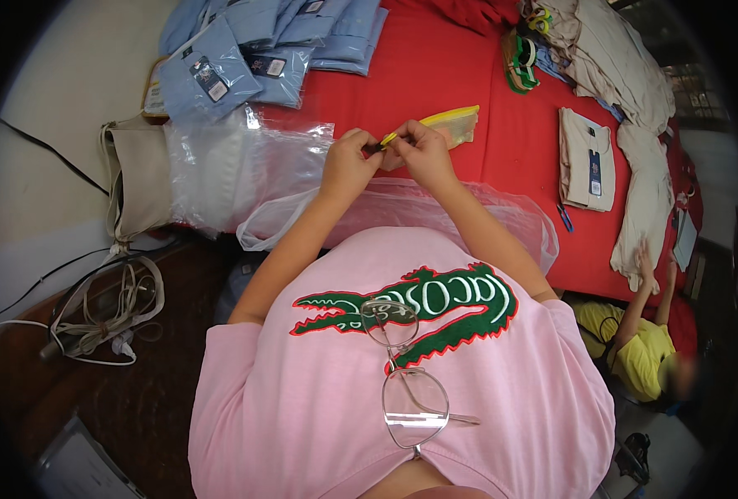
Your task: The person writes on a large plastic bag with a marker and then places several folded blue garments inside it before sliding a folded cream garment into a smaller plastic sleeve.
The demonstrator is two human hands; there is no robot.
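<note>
Both my hands meet above the red cloth in front of me. My right hand (pixel 423 151) is closed, pinching the end of a clear zip pouch (pixel 463 130) with a yellow zipper edge. The pouch's body stretches away to the right, beyond the fingers. Close beside it, my left hand (pixel 349 165) is closed in a pinch on a small dark piece (pixel 374 149) by the yellow end; its kind is too small to tell. Under my forearms a large clear plastic bag (pixel 514 206) lies along the table's near edge.
Folded blue shirts in clear sleeves (pixel 219 71) pile up at far left, above clear plastic bags (pixel 207 170). Rightward lie a folded beige garment (pixel 581 162), small blue snips (pixel 565 218) and green tape rolls (pixel 520 65). A person in yellow (pixel 639 353) reaches onto beige cloth.
</note>
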